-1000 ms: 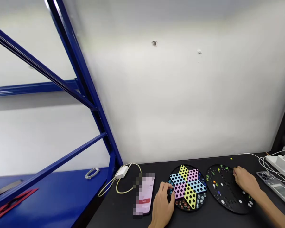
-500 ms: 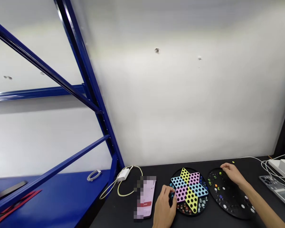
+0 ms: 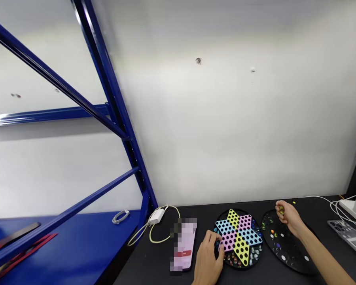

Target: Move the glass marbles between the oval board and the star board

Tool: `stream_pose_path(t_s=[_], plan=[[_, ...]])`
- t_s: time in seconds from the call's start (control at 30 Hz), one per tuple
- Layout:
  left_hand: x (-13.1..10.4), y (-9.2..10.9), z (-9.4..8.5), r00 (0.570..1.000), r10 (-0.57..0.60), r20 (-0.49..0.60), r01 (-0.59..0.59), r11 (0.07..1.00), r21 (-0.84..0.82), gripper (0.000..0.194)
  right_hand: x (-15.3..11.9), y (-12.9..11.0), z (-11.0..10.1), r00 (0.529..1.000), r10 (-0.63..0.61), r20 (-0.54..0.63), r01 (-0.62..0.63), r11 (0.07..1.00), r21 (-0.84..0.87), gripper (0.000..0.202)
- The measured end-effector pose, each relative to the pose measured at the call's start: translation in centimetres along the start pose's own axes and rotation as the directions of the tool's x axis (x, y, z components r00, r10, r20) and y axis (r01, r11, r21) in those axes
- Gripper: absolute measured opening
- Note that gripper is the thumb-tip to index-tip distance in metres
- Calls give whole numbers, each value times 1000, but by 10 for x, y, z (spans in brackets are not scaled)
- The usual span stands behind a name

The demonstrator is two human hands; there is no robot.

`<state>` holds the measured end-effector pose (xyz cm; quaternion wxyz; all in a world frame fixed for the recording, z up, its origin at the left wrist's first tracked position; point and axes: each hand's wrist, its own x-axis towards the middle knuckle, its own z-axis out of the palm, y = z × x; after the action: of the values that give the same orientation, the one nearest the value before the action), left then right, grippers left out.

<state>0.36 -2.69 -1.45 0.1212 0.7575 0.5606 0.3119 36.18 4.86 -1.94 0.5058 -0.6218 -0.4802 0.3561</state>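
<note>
A round black Chinese checkers board (image 3: 241, 249) with a star of yellow, pink and blue points lies on the table. Colored marbles sit in the compartments around the star. My left hand (image 3: 208, 255) rests at its left rim, thumb and fingers bent onto the edge. To the right lies a round black lid (image 3: 296, 253) with small green, orange, white and blue pieces on it. My right hand (image 3: 288, 215) is raised over the lid's far edge, fingers curled round yellow-green marbles (image 3: 281, 209); how many cannot be told.
A phone (image 3: 185, 245) with a lit screen lies left of the board, near a white charger (image 3: 156, 217) and its cable. At right are another phone (image 3: 350, 237) and a white power strip (image 3: 354, 209). A blue metal rack (image 3: 118, 95) stands at left, before the white wall.
My right hand has lifted slightly and curled; the yellow-green piece by its fingertips on the lid is now in the hand. My left hand stays at the board. The view has shifted a little.
</note>
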Motion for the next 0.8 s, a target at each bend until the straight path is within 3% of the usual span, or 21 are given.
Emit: stream_pose_path(t_s=[0.07, 0.17, 0.3, 0.47, 0.57, 0.73, 0.8], plan=[[0, 0, 0, 1000, 6, -3, -6, 1000, -11, 16, -7, 1, 6, 999, -28, 18, 29, 999, -34, 34], [-1, -1, 0, 1000, 17, -15, -17, 1000, -22, 18, -23, 4, 17, 983, -116, 140, 151, 949, -278, 29], [-1, -2, 1, 1000, 11, -2, -11, 999, -35, 21, -37, 8, 29, 932, -196, 306, 348, 718, -603, 13], [0, -1, 1, 1000, 1, 15, 0, 999, -44, 24, -39, 12, 34, 897, -233, 375, 439, 564, -700, 22], [0, 0, -1, 1000, 0, 27, 1, 999, -53, 26, -43, 14, 29, 906, -253, 339, 422, 594, -685, 26], [-1, 0, -2, 999, -9, 34, 11, 998, -59, 26, -47, 4, 0, 945, -202, 257, 309, 810, -499, 40], [0, -1, -1, 999, -10, 37, 12, 998, -57, 25, -47, 0, -15, 962, -167, 215, 250, 857, -452, 40]])
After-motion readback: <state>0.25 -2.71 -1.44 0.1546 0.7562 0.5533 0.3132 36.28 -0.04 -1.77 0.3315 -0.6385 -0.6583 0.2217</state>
